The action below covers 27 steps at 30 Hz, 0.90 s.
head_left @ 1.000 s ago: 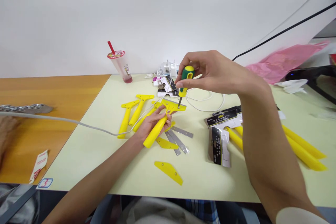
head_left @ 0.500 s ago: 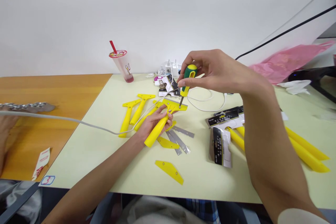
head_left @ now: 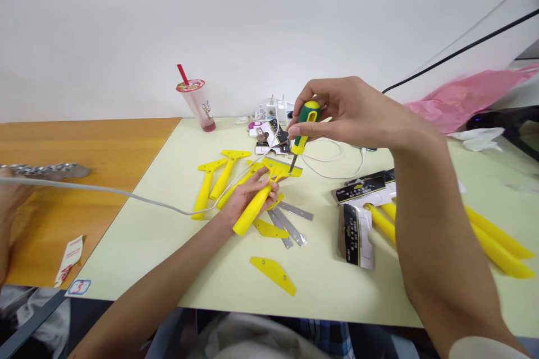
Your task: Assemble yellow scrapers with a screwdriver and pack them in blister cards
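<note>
A yellow scraper [head_left: 253,210] rests in my left hand [head_left: 248,193], whose fingers close around it below its wide head. My right hand [head_left: 332,109] grips a green and yellow screwdriver [head_left: 306,120] between thumb and fingers. Its tip meets the scraper head near the right end, at a screw. Behind my left hand lie several more yellow scrapers [head_left: 206,188]. Grey metal blades [head_left: 297,211] are on the table just right of that hand. Two loose yellow cover plates, one [head_left: 273,275] near the front and another [head_left: 269,229] by the blades, lie flat.
Black-and-white packages [head_left: 356,235] and yellow handles [head_left: 501,247] lie on the right. A drink cup [head_left: 202,106] with a red straw stands near the wall. A white cable [head_left: 126,193] crosses the left side. Another person's hand [head_left: 14,196] is at the wooden table [head_left: 105,151].
The whole view has shifted slightly. Both hands keep their hold, with the screwdriver still at the same end of the scraper head.
</note>
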Each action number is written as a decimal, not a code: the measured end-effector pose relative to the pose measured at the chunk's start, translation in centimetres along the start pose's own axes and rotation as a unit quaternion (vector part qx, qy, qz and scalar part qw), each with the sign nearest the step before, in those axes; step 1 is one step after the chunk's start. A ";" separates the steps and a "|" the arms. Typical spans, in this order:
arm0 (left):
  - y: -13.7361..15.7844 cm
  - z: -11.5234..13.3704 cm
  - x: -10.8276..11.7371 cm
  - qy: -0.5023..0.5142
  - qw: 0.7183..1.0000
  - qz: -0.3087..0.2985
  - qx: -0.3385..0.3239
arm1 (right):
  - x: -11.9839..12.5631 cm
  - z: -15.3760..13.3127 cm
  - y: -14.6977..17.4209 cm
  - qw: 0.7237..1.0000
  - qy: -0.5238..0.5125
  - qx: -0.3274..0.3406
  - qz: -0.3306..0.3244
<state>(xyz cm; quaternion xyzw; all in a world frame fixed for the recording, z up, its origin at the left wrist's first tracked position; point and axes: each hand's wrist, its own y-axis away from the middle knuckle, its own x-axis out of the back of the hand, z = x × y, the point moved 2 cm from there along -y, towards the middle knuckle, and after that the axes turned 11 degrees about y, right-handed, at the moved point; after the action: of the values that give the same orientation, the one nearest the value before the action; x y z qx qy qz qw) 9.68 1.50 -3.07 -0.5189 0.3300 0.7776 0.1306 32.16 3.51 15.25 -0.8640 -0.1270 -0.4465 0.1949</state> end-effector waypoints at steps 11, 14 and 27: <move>0.1 0.0 0.2 0.002 1.000 -0.011 0.004 | 0.0 0.2 -0.1 1.000 -0.020 0.006 0.001; 0.2 0.0 0.1 0.008 1.000 -0.011 0.007 | 0.0 0.2 -0.1 1.000 -0.010 0.006 0.002; 0.3 0.0 -0.3 0.028 0.999 -0.004 0.015 | -0.1 0.5 -0.1 1.000 0.013 0.022 0.013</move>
<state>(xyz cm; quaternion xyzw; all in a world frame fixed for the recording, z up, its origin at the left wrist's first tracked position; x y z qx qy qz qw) 9.67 1.29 -2.71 -0.5395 0.3430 0.7575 0.1321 32.41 3.84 15.00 -0.8553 -0.1234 -0.4520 0.2210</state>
